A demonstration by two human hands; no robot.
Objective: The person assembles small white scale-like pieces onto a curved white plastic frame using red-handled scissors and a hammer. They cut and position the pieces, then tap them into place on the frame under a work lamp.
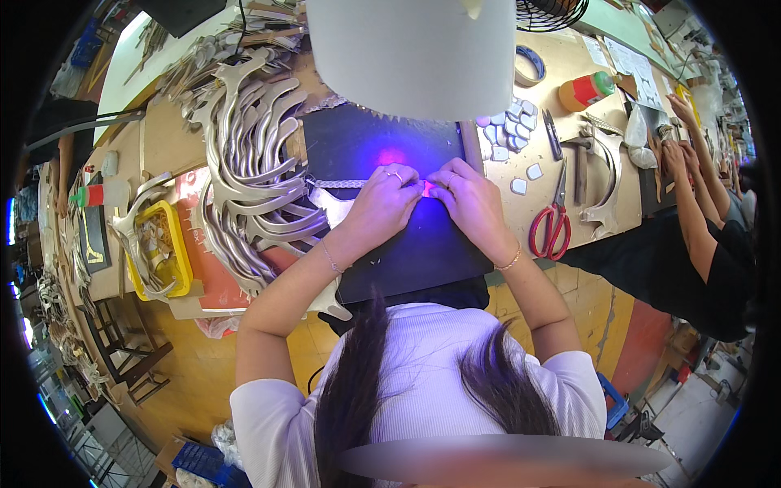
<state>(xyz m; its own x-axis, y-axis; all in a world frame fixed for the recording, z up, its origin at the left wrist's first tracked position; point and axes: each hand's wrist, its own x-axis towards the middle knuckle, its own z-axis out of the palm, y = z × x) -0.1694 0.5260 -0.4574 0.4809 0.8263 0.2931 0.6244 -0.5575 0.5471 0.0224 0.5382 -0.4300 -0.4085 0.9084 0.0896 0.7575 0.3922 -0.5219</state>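
A small glowing pink piece is pinched between left hand and right hand — fingers closed on it, over the black work mat. Silver curved metal pieces are stacked just left of the mat; red scissors lie to the right.

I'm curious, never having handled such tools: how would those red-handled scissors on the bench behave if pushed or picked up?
The red-handled scissors lie flat, so they would probably slide, not roll. The long metal blades look stiff and likely make the tip end heavier. The looped handles should give a sure grip.
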